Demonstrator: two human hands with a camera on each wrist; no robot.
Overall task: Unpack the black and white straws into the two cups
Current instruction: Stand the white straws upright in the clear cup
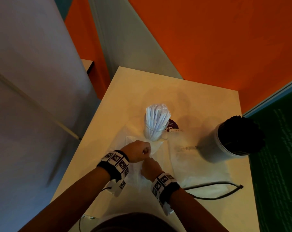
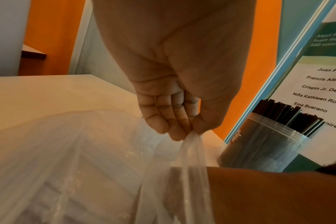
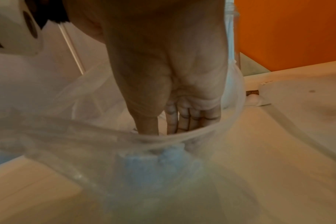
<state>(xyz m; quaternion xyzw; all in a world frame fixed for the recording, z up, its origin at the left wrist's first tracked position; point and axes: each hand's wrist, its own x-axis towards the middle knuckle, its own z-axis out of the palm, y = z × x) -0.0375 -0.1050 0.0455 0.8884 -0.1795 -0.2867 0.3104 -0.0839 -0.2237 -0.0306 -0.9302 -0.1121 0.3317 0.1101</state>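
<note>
Two hands work a clear plastic bag (image 1: 135,171) at the desk's (image 1: 108,114) near edge: left hand (image 2: 175,106) pinches its bunched rim; right hand (image 3: 169,91) reaches inside, its grip hidden. Beyond, white straws (image 1: 157,118) fill one cup (image 1: 154,133), black straws (image 1: 239,131) the other (image 1: 213,148). Probably near finished; bag contents unreadable.
</note>
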